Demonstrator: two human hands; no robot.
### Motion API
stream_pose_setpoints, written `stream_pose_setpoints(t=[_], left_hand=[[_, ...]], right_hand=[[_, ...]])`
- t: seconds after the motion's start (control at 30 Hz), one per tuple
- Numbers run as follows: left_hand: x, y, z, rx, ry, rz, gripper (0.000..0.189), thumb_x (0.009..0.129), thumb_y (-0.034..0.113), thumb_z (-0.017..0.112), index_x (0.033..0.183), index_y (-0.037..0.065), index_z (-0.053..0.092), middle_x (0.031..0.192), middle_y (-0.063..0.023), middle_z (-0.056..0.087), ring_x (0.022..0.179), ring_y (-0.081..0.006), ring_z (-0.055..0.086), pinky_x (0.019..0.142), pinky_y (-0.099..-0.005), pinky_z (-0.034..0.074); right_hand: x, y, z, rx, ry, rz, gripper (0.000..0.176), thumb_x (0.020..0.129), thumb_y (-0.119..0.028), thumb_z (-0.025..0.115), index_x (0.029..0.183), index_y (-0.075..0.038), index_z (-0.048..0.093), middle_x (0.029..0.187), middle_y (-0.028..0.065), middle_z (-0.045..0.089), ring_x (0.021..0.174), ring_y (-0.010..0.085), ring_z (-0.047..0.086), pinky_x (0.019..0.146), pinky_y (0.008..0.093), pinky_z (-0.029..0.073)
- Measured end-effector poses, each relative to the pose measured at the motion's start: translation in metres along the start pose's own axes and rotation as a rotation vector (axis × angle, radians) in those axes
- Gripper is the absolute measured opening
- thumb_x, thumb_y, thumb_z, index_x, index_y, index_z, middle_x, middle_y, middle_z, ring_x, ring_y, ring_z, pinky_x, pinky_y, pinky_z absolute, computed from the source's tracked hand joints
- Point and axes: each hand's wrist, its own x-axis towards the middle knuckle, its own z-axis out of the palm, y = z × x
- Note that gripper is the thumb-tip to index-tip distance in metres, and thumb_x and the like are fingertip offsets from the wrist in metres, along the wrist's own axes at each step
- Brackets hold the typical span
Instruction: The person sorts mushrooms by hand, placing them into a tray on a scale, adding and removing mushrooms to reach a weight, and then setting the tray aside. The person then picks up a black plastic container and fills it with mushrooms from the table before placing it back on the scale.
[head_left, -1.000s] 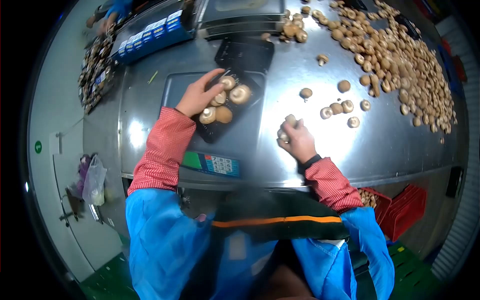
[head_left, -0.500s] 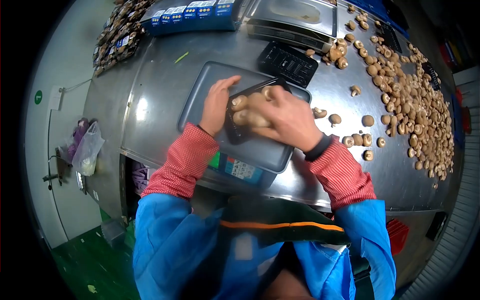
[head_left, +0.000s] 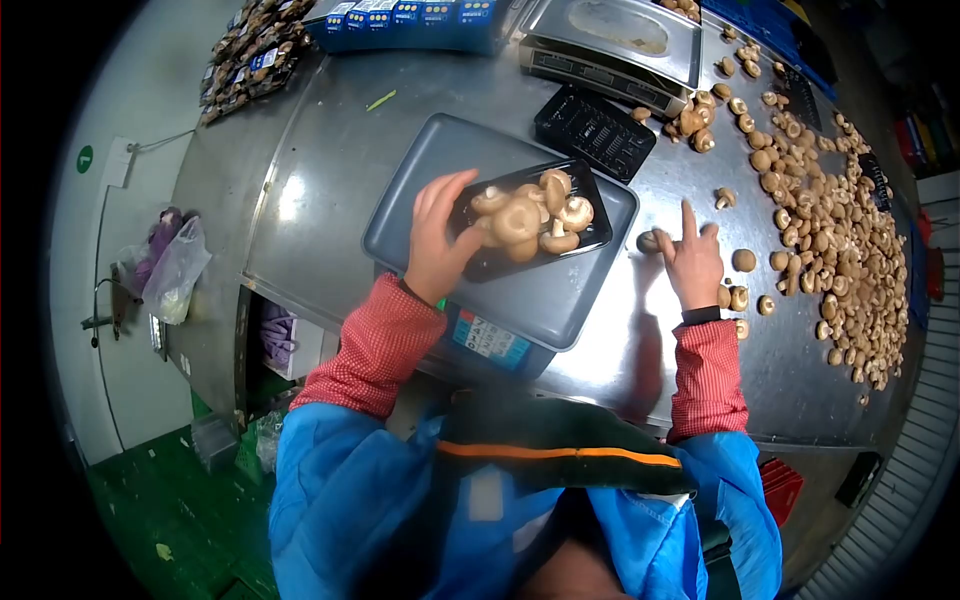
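A black plastic tray (head_left: 590,240) with several brown mushrooms (head_left: 516,220) in it lies tilted on the grey scale pan (head_left: 420,160). My left hand (head_left: 438,238) is at the tray's left end, fingers apart, with the thumb by the nearest mushroom; whether it grips the tray is hard to tell. To the right of the pan, my right hand (head_left: 692,262) reaches over the steel table with fingers spread. A single mushroom (head_left: 649,242) lies at its fingertips, not held. The scale's keypad (head_left: 490,340) shows below the pan.
Many loose mushrooms (head_left: 840,240) cover the table's right side. Behind the pan are an empty black tray (head_left: 596,132) and a second scale (head_left: 612,50). A blue box (head_left: 415,28) and a pile of packed mushrooms (head_left: 258,60) stand at the back left. A green scrap (head_left: 381,100) lies nearby.
My right hand has left the tray and moved right to the loose mushrooms, its fingers now spread. The mushrooms in the tray are uncovered. The whole view has shifted slightly.
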Motion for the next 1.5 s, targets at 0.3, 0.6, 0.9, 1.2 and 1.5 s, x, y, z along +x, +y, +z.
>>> stream_pose_setpoints(t=[0.3, 0.6, 0.9, 1.2, 1.5], left_hand=[[-0.006, 0.016, 0.005, 0.16, -0.048, 0.086, 0.073, 0.075, 0.034, 0.071, 0.137, 0.003, 0.048, 0.136, -0.0169, 0.05, 0.127, -0.0339, 0.046, 0.109, -0.0438, 0.034], [-0.007, 0.008, 0.036, 0.222, -0.06, -0.023, 0.071, 0.084, 0.034, 0.059, 0.145, 0.004, 0.038, 0.141, -0.0204, 0.044, 0.13, -0.0366, 0.041, 0.111, -0.0462, 0.029], [-0.014, -0.013, 0.006, -0.122, 0.131, -0.27, 0.057, 0.086, 0.011, 0.05, 0.143, 0.004, 0.042, 0.133, -0.0179, 0.052, 0.126, -0.0322, 0.045, 0.108, -0.0419, 0.033], [-0.02, -0.024, -0.027, -0.33, 0.254, -0.365, 0.042, 0.104, 0.023, 0.041, 0.14, 0.003, 0.045, 0.118, -0.0093, 0.059, 0.111, -0.0178, 0.053, 0.101, -0.0312, 0.039], [-0.013, -0.019, -0.018, 0.097, 0.037, -0.04, 0.058, 0.09, 0.037, 0.058, 0.137, 0.004, 0.049, 0.13, -0.0162, 0.054, 0.123, -0.031, 0.048, 0.107, -0.0411, 0.035]], right_hand=[[-0.008, 0.005, 0.003, 0.629, 0.02, -0.116, 0.035, 0.086, -0.021, 0.069, 0.118, -0.011, 0.062, 0.101, 0.0157, 0.055, 0.087, 0.0326, 0.061, 0.076, 0.0392, 0.052], [0.02, -0.119, -0.043, 0.565, 0.058, -0.54, 0.074, 0.079, -0.037, 0.075, 0.133, 0.004, 0.046, 0.112, 0.0199, 0.059, 0.099, 0.0358, 0.058, 0.086, 0.0426, 0.049], [0.021, -0.017, 0.023, 0.403, -0.123, 0.007, 0.052, 0.093, -0.037, 0.062, 0.137, -0.011, 0.052, 0.105, 0.0185, 0.058, 0.092, 0.0333, 0.063, 0.083, 0.0404, 0.052], [-0.023, -0.026, 0.088, 0.949, -0.169, 0.149, 0.028, 0.089, -0.013, 0.065, 0.116, -0.005, 0.061, 0.089, 0.0131, 0.062, 0.078, 0.0204, 0.063, 0.071, 0.0322, 0.052], [-0.028, -0.059, -0.025, 0.914, 0.125, -0.031, 0.038, 0.083, -0.019, 0.075, 0.112, -0.005, 0.054, 0.088, 0.0083, 0.062, 0.08, 0.0221, 0.064, 0.07, 0.0338, 0.052]])
